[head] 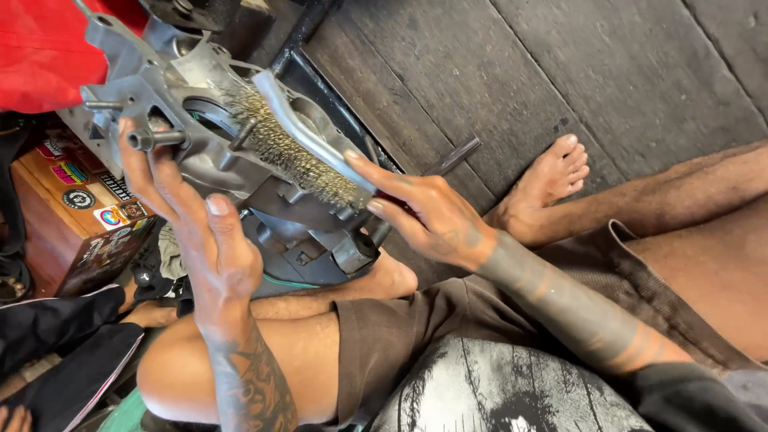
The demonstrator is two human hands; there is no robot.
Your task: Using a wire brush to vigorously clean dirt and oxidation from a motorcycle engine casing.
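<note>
Two bare hands at work on one grey cast-metal engine casing [200,120], seen from the head camera looking down. The casing sits upper left, propped on a dark metal stand [304,240] that rests against the person's bent leg.

Right hand [428,216]: fingers closed round the handle end of a wire brush [296,148], index finger stretched along the pale handle, thumb underneath. The brush lies diagonally, handle toward lower right, brass-coloured bristles facing down and left, pressed against the casing face just beside a round bore.

Left hand [196,216]: fingers spread and extended up over the near edge of the casing, fingertips touching metal by a protruding stud [156,138]; thumb lifted apart from the fingers. Not wrapped round anything; it bears flat against the part.

Surroundings: dark wooden plank floor [608,72] across the upper right. The person's bare foot [548,180] rests on the planks, just right of the right hand. Brown shorts [416,320] cover the thighs; a grey printed shirt shows at the bottom edge. Red cloth or panel [44,52] at top left, touching the casing's upper corner. A wooden box with stickers [80,200] stands at left, below the casing. Dark fabric with a pale stripe lies lower left.
</note>
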